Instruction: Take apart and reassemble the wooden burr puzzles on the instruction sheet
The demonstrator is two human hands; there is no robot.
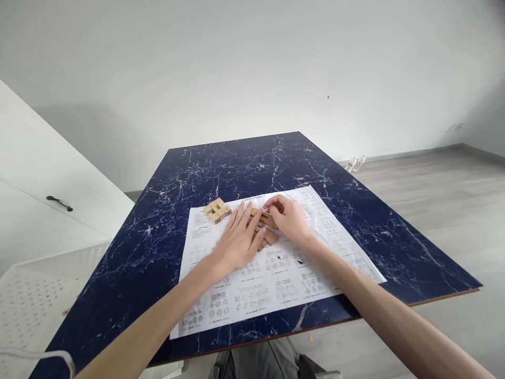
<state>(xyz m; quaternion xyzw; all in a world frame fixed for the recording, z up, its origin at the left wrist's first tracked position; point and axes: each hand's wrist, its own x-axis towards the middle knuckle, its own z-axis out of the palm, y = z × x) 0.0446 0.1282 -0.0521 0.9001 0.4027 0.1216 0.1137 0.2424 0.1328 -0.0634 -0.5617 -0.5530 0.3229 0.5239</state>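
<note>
Lie between both hands toward the far edge of the paper sheet (339, 237) on the table (221, 163): wooden pieces (271, 237), slanting in long axis from far left to near right, about equally near either hand. Splayed loosely over them with the left hand (236, 239); drawn close in thumb and fingertips at the right hand (290, 217), cannot tell whether gripping. Printed too small to read; unbranded as far as visible.
</note>
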